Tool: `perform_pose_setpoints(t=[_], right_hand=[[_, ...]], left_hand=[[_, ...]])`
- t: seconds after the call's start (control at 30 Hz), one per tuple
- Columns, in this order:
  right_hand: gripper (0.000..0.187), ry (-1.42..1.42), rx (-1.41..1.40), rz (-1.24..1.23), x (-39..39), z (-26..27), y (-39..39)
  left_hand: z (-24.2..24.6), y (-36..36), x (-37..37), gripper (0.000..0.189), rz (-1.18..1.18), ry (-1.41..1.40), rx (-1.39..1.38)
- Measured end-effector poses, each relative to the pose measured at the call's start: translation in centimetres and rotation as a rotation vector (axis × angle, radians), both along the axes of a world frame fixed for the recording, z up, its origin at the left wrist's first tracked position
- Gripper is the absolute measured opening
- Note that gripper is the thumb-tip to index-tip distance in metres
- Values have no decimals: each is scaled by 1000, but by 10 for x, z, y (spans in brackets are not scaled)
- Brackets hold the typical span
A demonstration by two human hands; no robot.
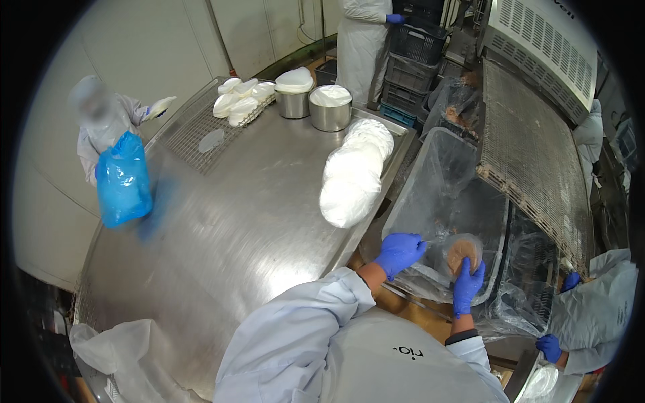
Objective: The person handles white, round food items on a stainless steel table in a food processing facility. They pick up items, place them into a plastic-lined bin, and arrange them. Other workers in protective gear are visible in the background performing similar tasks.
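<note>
My right hand (467,291), in a blue glove, grips a round flat brown piece (460,253), which looks like minced food, thumb on its face. Clear plastic film (472,243) surrounds the piece. To its left, my left hand (401,255), also gloved in blue, is closed, and a thin stretch of the film appears to run from its fingertips towards the piece. Both hands are over the near end of a large tub (428,174) lined with clear plastic, with brown crumbs inside. White round stacks (351,194), seemingly of film or paper discs, lie on the steel table (232,211) beside the tub.
Two steel pots (330,115) and a wire rack (189,143) with white bundles stand at the table's far end. A mesh conveyor (534,166) rises right of the tub. A co-worker at left holds a blue bag (123,181); others stand behind stacked crates (410,73) and at right.
</note>
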State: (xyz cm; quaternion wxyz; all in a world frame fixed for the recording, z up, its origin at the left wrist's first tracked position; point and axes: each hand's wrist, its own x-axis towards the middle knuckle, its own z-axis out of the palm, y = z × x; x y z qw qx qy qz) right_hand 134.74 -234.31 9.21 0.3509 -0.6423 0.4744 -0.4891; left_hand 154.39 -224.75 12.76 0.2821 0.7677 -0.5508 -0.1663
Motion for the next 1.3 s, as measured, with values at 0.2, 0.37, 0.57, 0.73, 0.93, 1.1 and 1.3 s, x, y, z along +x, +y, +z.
perform_pose_setpoints(t=[0.2, 0.37, 0.57, 0.73, 0.93, 1.1, 1.3], right_hand=[[36, -6, 34, 30, 0, 16, 5], [32, -55, -20, -18, -5, 1, -2], [31, -48, 6, 14, -1, 15, 5], [31, -74, 22, 26, -3, 12, 4], [30, -92, 16, 30, -2, 7, 2], [30, -61, 13, 20, -3, 8, 3], [31, -112, -2, 38, -4, 3, 1]], left_hand=[[-7, -3, 0, 33, 3, -35, -21], [-7, -3, -2, 32, -5, -42, -33], [-8, 1, 0, 32, -8, -48, -73], [-13, -1, -1, 31, -5, -61, -102], [-12, -1, -1, 32, -2, -53, -105], [-10, -1, -1, 32, 5, -53, -112], [-15, -2, -1, 31, 6, -61, -135]])
